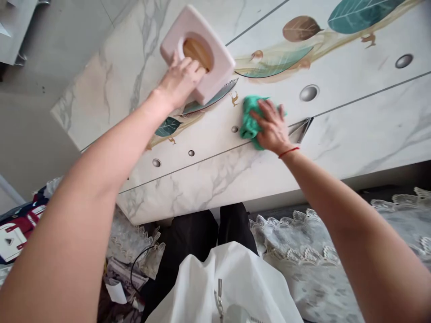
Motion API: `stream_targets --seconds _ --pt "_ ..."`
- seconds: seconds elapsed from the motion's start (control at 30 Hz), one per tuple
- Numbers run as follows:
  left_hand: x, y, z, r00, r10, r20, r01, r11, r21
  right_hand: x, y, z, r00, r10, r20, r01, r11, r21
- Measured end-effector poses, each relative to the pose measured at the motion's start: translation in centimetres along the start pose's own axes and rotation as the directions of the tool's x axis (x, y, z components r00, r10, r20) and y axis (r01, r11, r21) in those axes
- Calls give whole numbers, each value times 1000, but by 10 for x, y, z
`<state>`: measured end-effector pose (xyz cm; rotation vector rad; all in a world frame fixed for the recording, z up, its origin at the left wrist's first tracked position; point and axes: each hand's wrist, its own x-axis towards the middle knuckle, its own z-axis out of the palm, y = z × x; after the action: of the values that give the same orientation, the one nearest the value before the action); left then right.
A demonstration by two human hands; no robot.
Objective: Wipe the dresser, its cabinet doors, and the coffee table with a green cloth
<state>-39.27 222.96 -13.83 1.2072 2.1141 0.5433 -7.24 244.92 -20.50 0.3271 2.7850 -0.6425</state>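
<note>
My left hand (180, 80) grips a pink square tissue box (198, 51) with a round opening, fingers curled into the hole, and holds it tilted just above a marble-patterned cabinet (353, 130). My right hand (272, 128) lies flat with fingers spread, pressing a green cloth (249, 121) against the cabinet's leaf-printed surface, just right of the box. A red string circles my right wrist.
Round silver knobs (309, 93) and a recessed metal handle (301, 129) dot the drawer fronts. White lace fabric (303, 251) drapes at lower right. A white garment (229, 287) covers my lap. Coloured clutter and a black cable lie at lower left.
</note>
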Motion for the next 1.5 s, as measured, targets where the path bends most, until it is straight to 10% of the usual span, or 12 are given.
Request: stream_targets --seconds 0.2,0.33,0.43,0.53,0.7,0.8,0.9,0.97,1.07,1.2,1.33,1.5 --pt "-113 -96 -55 996 -93 14 87 968 235 83 -94 68 852 390 -349 -377 920 108" --pt "-197 -162 -58 992 -129 6 122 949 292 108 -289 151 995 -94 -42 101 972 214" --pt "-262 -195 -42 982 -189 5 181 946 267 61 -373 189 845 -505 175 440 843 309" --pt "-318 -215 -19 962 -273 4 269 948 171 4 -331 184 657 -714 240 615 693 377" --pt "-368 -252 11 928 -365 -74 362 931 -50 7 -100 79 956 -234 -176 248 967 64" --pt "-372 -272 20 907 -399 -137 391 917 -80 77 -22 31 824 192 -534 -219 976 12" --pt "-370 -278 22 912 -383 -146 374 924 -85 157 -61 45 584 501 -638 -538 828 157" --pt "-374 -273 17 913 -381 -149 370 924 -95 186 -143 84 716 461 -524 -449 879 159" --pt "-386 -253 9 871 -396 -290 392 917 -72 161 -291 157 989 -79 -128 99 982 158" --pt "-386 -199 20 761 -385 -523 463 886 21 40 -388 212 781 -578 237 464 791 400" --pt "-333 -120 65 742 -374 -556 428 903 -35 -14 -296 172 529 -782 328 582 616 530" --pt "-224 -28 115 759 -373 -534 352 925 -145 29 -71 44 950 -288 118 246 927 283"
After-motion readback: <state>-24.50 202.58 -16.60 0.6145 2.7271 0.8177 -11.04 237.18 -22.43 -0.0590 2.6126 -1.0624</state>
